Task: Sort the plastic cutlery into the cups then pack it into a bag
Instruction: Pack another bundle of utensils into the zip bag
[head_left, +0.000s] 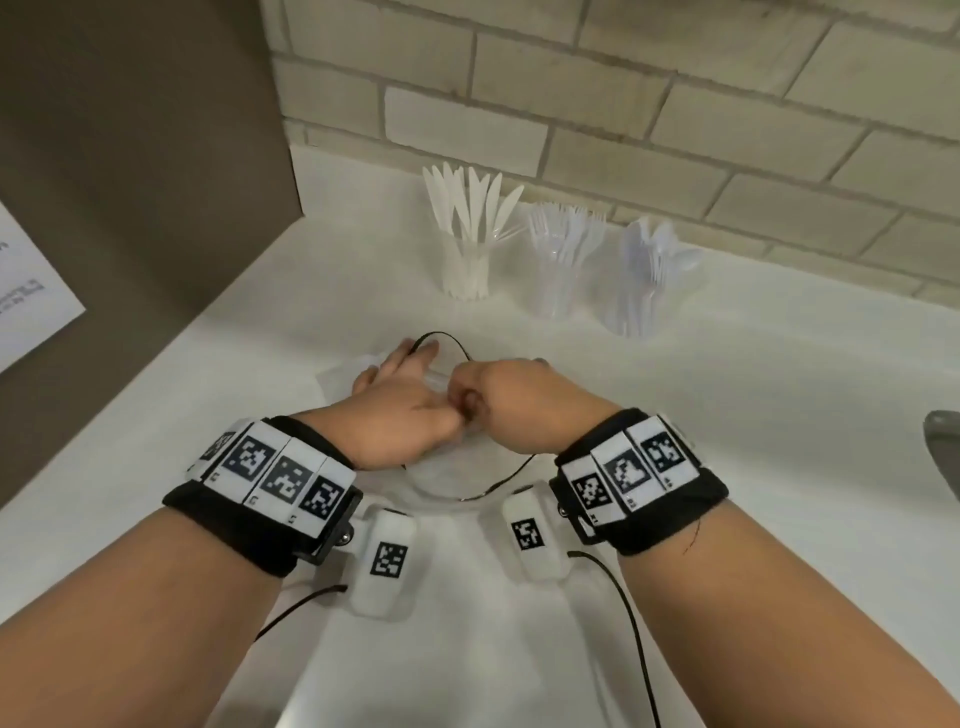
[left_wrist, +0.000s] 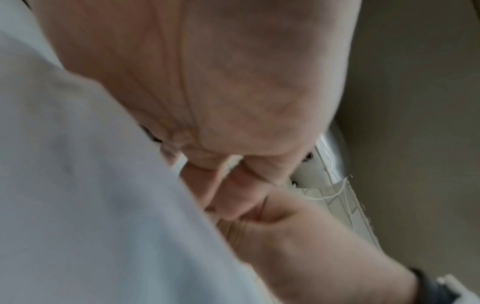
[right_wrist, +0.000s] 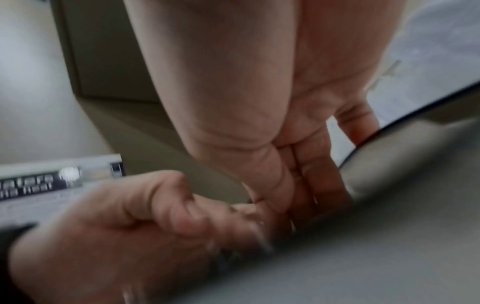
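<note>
A clear plastic bag (head_left: 441, 470) with a thin black rim lies on the white counter (head_left: 753, 415) in front of me. My left hand (head_left: 405, 400) rests on it with fingers stretched forward, and its thumb and forefinger pinch the plastic. Right beside it, my right hand (head_left: 498, 389) is curled and pinches the same bag edge. The wrist views are blurred: the left hand (left_wrist: 233, 174) and right hand (right_wrist: 298, 195) meet fingertip to fingertip. At the back stand three clear cups: the knives (head_left: 467, 260), the forks (head_left: 563, 270) and the spoons (head_left: 644, 286).
A brick wall (head_left: 675, 104) runs behind the cups. A brown panel (head_left: 130, 156) with a white paper sheet (head_left: 26, 296) borders the counter on the left. A dark grey object (head_left: 943, 447) pokes in at the right edge. Thin black cables trail from my wrist units.
</note>
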